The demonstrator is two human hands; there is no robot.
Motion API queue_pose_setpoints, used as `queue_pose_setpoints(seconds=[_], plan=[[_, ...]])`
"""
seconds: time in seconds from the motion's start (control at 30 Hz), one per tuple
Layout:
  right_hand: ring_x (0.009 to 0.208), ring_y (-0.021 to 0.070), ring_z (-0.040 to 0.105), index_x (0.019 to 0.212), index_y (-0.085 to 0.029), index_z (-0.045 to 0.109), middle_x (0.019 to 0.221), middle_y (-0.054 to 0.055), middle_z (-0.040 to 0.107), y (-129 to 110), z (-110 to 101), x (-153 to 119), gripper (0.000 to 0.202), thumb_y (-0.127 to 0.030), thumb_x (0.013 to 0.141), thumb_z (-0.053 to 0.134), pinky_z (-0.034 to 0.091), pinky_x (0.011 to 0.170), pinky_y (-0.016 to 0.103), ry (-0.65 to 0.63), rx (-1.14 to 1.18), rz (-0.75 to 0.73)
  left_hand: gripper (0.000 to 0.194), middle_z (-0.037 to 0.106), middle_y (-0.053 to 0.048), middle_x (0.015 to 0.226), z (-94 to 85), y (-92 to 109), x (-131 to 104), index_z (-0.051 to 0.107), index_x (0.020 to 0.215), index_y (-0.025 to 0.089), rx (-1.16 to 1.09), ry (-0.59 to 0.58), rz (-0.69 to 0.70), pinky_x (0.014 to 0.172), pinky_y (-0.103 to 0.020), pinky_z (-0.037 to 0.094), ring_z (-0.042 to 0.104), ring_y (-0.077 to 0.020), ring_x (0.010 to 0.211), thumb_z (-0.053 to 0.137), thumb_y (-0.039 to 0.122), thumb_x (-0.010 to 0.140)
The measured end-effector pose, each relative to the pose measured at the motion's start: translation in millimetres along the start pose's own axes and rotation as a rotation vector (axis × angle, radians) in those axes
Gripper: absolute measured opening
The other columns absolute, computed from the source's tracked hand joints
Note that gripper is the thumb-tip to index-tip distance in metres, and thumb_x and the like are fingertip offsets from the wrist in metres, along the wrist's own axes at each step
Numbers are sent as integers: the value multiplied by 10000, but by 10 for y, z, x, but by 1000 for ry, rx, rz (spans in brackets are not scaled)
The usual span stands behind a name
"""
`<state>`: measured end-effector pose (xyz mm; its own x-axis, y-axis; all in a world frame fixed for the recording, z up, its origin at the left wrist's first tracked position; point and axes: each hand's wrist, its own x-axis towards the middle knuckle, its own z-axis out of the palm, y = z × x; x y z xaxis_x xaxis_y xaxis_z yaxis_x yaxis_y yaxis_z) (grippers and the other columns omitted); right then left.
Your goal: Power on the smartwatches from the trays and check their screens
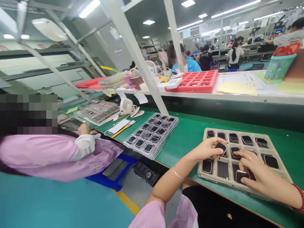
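A beige compartment tray (273, 141) holds several square smartwatch bodies with dark faces, on the green bench before me. My left hand (209, 148) is closed on one smartwatch (221, 147), held tilted over the tray's middle row. My right hand (258, 172) grips a second smartwatch (241, 176) between thumb and curled fingers over the front row. Its index finger reaches toward another smartwatch (234, 152) in the middle row; whether it presses on it I cannot tell. At the front left corner a smartwatch (207, 166) lies in its pocket, and the pocket beside it (222, 170) shows only its dark bottom.
Left of the tray stands a stack of clear trays (152, 136) with more watches. Beyond lie a brush (123, 129), a white fan (127, 106) and piled trays (98, 110). A co-worker in a pink sleeve (42, 155) sits at left. A shelf (237, 94) carries a red tray (197, 80).
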<state>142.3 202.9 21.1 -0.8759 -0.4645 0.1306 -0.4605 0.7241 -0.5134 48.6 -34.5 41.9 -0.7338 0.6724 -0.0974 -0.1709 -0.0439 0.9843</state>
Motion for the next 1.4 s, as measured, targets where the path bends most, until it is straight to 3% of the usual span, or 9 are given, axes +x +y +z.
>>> queue_pose_setpoints(seconds=[0.17, 0.3, 0.43, 0.57, 0.73, 0.9, 1.03, 1.17, 1.4], plan=[[990, 307, 677, 781, -260, 452, 1123, 110, 714, 370, -388, 474, 246, -409, 895, 610, 570, 800, 438, 43, 558, 132, 400, 630, -7, 710, -66, 0, 776, 642, 1086, 115, 22, 85, 99, 520, -189, 402, 540, -65, 527, 721, 141, 694], [617, 212, 620, 941, -249, 573, 947, 96, 740, 705, -484, 874, 323, -517, 817, 703, 541, 523, 353, 276, 757, 260, 347, 692, -57, 792, -146, -83, 1118, 593, 1038, 115, -109, 148, 81, 428, -164, 313, 560, -69, 477, 694, 139, 708], [703, 229, 646, 1199, -272, 600, 1026, 78, 726, 863, -362, 905, 492, -516, 793, 731, 587, 564, 373, 307, 891, 335, 506, 708, -151, 1073, -222, -142, 1063, 567, 1190, 134, -205, 75, 96, 477, -166, 394, 679, -124, 648, 732, 215, 718], [869, 227, 660, 1326, -346, 563, 1194, 46, 671, 823, -352, 810, 557, -471, 810, 732, 621, 713, 371, 253, 1070, 374, 685, 640, -141, 1266, -228, -148, 974, 482, 1407, 219, -242, -26, 96, 636, -217, 495, 716, -189, 881, 731, 314, 776], [785, 194, 630, 1280, -308, 613, 1198, 73, 662, 785, -421, 806, 533, -449, 790, 769, 603, 657, 335, 210, 1127, 377, 731, 667, -139, 1225, -215, -135, 928, 459, 1443, 242, -227, -67, 73, 663, -229, 493, 720, -194, 863, 737, 418, 790], [702, 170, 612, 1201, -270, 674, 980, 56, 681, 784, -428, 801, 472, -446, 778, 788, 571, 627, 315, 174, 1162, 345, 769, 619, -161, 1325, -196, -68, 843, 423, 1467, 259, -262, -123, 61, 673, -238, 531, 711, -232, 967, 736, 432, 786], [612, 118, 557, 1165, -269, 698, 1014, 44, 686, 800, -438, 794, 460, -440, 753, 810, 539, 598, 287, 179, 1182, 356, 771, 663, -164, 1252, -189, -41, 818, 419, 1471, 228, -262, -117, 65, 610, -204, 515, 722, -195, 868, 733, 401, 789], [574, 102, 533, 1155, -254, 700, 1016, 45, 689, 806, -450, 792, 460, -415, 741, 821, 533, 567, 277, 184, 1216, 345, 782, 618, -163, 1326, -189, -30, 813, 395, 1483, 250, -264, -130, 49, 628, -211, 528, 705, -224, 975, 719, 428, 794], [853, 195, 682, 1230, -273, 639, 1188, 72, 683, 780, -464, 794, 428, -391, 829, 733, 596, 698, 305, 149, 1275, 354, 749, 594, -149, 1356, -188, -33, 811, 440, 1459, 262, -244, -94, 47, 627, -205, 514, 698, -198, 939, 732, 414, 786]])
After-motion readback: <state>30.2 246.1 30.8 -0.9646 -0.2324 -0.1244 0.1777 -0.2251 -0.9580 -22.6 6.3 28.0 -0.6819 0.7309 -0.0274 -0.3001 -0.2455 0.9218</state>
